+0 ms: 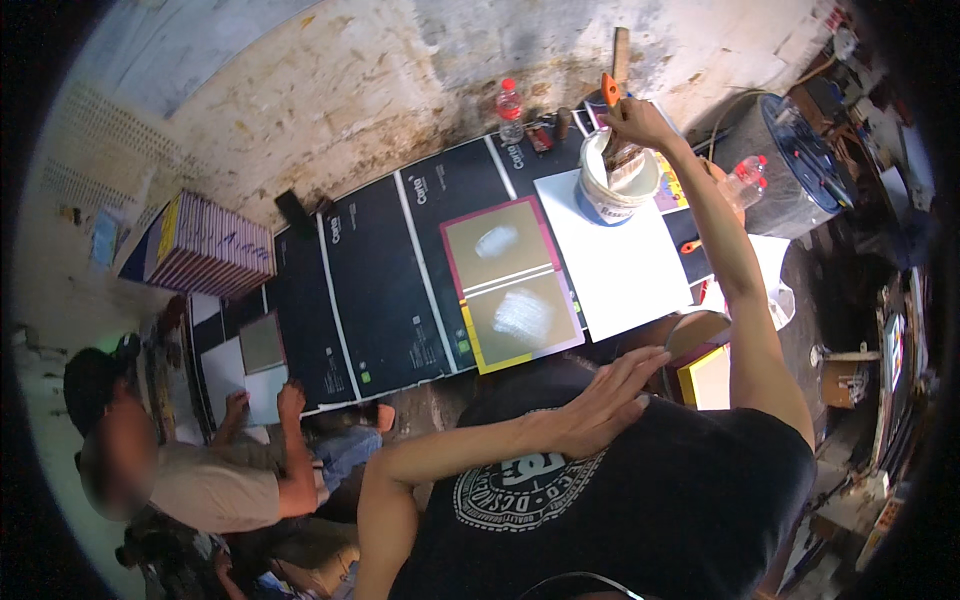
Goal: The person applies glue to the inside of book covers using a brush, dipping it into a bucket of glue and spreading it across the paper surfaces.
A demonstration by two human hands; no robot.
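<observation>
My right hand (641, 123) is closed around the handle of a wide brush (610, 92), orange at its end. The bristles reach down into a white bucket (608, 205) with whitish residue on its inner wall. The bucket stands on a white sheet (628, 275). Just left of that sheet lies an opened-out cover (462, 242) with pink and yellow borders and a grey-brown inside. Two white smears of wet paste mark its panels. My left hand (612, 400) is held across the front of my black shirt, fingers stretched out, with nothing in it.
A co-worker (225, 480) sits at the table's left end, hands on a white and grey piece (265, 385). Behind stands a stack of covers (210, 245). Bottles (509, 105) stand along the wall. At right is a large drum (790, 150).
</observation>
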